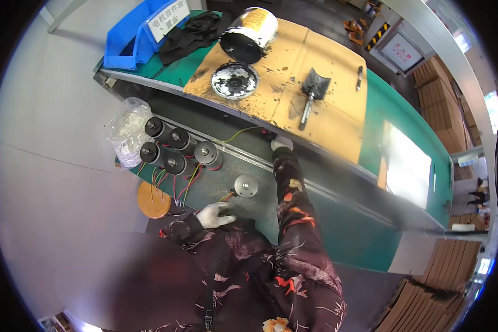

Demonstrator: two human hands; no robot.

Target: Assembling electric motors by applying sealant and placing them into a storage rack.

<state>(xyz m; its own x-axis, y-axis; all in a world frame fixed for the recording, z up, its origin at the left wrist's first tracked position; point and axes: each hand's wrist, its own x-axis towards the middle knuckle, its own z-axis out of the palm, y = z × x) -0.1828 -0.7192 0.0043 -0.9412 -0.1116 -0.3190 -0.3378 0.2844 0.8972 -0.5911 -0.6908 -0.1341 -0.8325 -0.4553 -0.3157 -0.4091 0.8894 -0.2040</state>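
My left hand (213, 216), in a white glove, is at the near edge of the lower green bench, its thumb and fingers apart and nothing seen between them. Just beyond it a motor (246, 186) stands with its round silver face up, coloured wires coming from its side toward that hand. My right hand (282, 143), also gloved, reaches forward under the edge of the raised shelf. Its fingers are mostly hidden there. Close by, a yellow-green wire (240, 133) runs to a small red piece. Several more motors (177, 138) with loose leads are grouped at the left.
A clear plastic bag (131, 124) lies beside the motors, above a round wooden stool (154, 200). On the shelf are stained cardboard (337, 77), a tipped can (254, 33), its black-smeared lid (234, 81), a scraper (314, 91), a blue bin (128, 39) and white paper (406, 163).
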